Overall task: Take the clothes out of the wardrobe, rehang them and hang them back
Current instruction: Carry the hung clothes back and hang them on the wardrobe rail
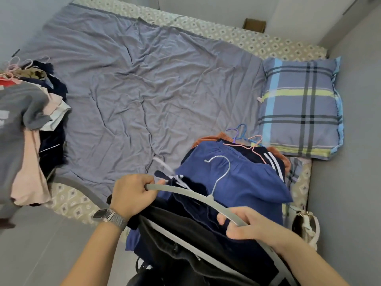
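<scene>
A grey hanger [191,191] with a thin wire hook lies across a blue garment [243,182] at the bed's near right. My left hand [134,195], with a watch at the wrist, grips the hanger's left end. My right hand [247,223] holds its right arm, fingers curled over it. A black garment [185,240] hangs from the hanger below my hands. Under the blue garment lies a pile with a dark striped piece [268,157] and coloured hangers [245,137].
A second pile of clothes on hangers [31,112] lies at the bed's left edge. The grey sheet [148,79] covers the bed's middle. A plaid pillow [301,108] sits at the right, a bag [307,223] on the floor beside the bed.
</scene>
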Demonstrator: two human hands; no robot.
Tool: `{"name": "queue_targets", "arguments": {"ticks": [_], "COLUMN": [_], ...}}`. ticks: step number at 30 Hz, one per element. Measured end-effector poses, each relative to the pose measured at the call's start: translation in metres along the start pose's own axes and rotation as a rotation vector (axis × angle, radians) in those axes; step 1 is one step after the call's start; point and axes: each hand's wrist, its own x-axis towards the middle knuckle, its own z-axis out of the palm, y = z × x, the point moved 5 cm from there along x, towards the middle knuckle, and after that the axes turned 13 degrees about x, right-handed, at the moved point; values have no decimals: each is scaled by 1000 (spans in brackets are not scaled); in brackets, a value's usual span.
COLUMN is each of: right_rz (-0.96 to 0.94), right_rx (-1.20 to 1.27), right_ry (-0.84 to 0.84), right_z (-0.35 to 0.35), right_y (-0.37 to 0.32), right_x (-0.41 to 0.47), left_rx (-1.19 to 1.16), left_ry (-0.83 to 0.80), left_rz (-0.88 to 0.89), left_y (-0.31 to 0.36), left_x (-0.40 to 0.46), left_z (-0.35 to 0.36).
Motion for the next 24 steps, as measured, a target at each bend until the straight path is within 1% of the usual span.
{"name": "queue_targets", "arguments": {"ticks": [3,5,6,7,8,9,10,11,12,13,14,15,16,17,19,21,22,24], "right_rz": [-104,-160,-195,-213,-225,-223,-219,-204,-190,-171,-176,-181,-187,-170,-140,-147,-164,-177], "right_rx": [17,-31,-76,-127,-176,-212,-258,-267,-264,-271,-285,-315,-361,-406,-486,-631,-709,-814], "right_ry": [54,109,144,191,231,259,263,279,282,253,212,168,106,39,-91,-217,-283,-415], "right_z": [46,79,95,112,129,148,177,191,204,228,253,280,306,333,384,438,466,518], "right_y": [-11,-16,-18,-21,-25,-29,-32,-33,-34,-35,-35,-36,-36,-35,-32,-28,-26,-18], "right_x": [6,17,25,33,41,48,60,64,66,73,83,93,104,116,143,167,176,189], "left_rx": [-107,-168,-167,-182,-263,-418,-634,-896,-1154,-1370,-1564,-1717,-1812,-1865,-1942,-2027,-2067,-2160], "left_ry": [53,132,145,139,135,104,66,-40,-188,-316,-374,-361,-285,-164,175,498,622,796], "left_rz": [-107,-150,-182,-254,-362,-506,-629,-696,-728,-721,-686,-649,-632,-645,-717,-795,-803,-769], "left_y": [-17,-31,-37,-45,-52,-58,-71,-68,-59,-60,-65,-76,-93,-114,-165,-218,-240,-273], "left_x": [-7,-17,-25,-36,-51,-70,-95,-112,-124,-141,-157,-170,-182,-195,-223,-261,-282,-327], "left_z": [-11,-21,-27,-29,-35,-40,-51,-53,-55,-61,-72,-85,-99,-111,-138,-162,-174,-193]}}
